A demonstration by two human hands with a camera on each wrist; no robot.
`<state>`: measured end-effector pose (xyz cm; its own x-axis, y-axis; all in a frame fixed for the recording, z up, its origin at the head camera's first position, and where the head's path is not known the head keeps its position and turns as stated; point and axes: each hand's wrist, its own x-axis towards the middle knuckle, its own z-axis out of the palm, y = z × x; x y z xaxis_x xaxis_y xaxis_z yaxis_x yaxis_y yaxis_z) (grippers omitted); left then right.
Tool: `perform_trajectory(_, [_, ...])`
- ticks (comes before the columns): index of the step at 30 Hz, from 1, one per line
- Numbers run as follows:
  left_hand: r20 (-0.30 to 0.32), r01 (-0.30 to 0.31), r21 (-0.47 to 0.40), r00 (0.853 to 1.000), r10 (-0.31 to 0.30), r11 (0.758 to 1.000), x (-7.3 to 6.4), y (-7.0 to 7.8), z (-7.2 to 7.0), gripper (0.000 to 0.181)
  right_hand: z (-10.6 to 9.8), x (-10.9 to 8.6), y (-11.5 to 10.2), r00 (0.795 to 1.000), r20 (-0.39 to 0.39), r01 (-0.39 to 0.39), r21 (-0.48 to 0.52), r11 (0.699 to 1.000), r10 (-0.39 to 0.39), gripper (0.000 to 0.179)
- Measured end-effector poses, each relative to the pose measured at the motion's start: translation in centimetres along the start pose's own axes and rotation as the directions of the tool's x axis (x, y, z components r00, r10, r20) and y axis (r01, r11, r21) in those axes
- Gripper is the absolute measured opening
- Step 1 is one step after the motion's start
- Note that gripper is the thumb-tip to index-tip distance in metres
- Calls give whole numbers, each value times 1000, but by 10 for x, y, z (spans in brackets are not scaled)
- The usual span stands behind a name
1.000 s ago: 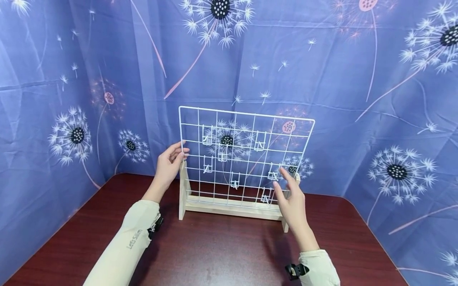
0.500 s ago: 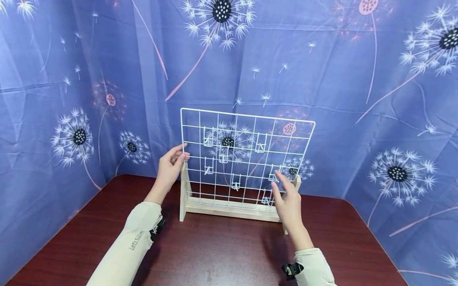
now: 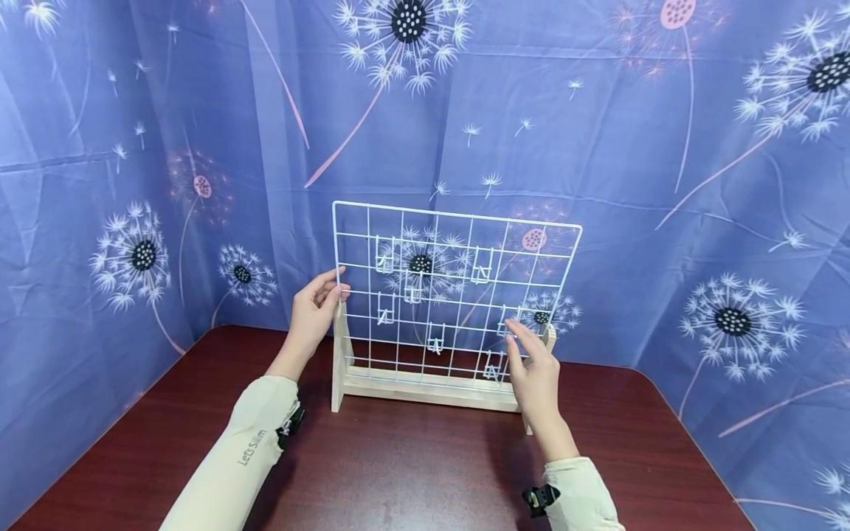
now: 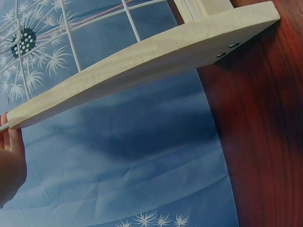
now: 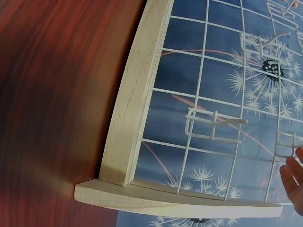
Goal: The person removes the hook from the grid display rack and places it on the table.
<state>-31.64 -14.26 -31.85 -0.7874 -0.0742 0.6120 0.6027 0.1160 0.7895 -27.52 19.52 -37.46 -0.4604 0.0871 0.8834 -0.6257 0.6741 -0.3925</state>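
A white wire grid [image 3: 458, 214] stands upright in a pale wooden stand [image 3: 432, 393]. My left hand [image 3: 314, 308] pinches the grid's left edge between thumb and fingers, just above the stand's side piece [image 4: 142, 56]. Several white wire hooks [image 3: 435, 344] hang on the grid; the right wrist view has one hook [image 5: 212, 125] up close. At the lower right, my right hand [image 3: 538, 380] has its thumb and fingers extended beside another hook [image 3: 502, 328]. Whether those fingertips touch that hook I cannot tell.
The stand rests on a dark red-brown wooden table [image 3: 398, 472]. Blue fabric [image 3: 279, 184] with a dandelion print hangs behind the table and at both sides. A black strap [image 3: 541, 500] is on the right wrist.
My right hand has shifted slightly left and down from the hook at the grid's lower right. The left hand stays at the grid's left edge.
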Motion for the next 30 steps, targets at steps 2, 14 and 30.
perform_trajectory(2, [0,-3,-4,1000,3,1000,0,-1,0,35,0,1,0,1000,-15,15,13,1000,-15,29])
perform_trajectory(14, [-18,-15,-28,1000,14,999,8,-30,-1,35,3,8,-2,995,-89,41,56,998,-36,25])
perform_trajectory(30, [-6,4,-18,1000,-4,1000,0,0,0,34,-3,10,-7,997,-65,37,46,998,-34,23])
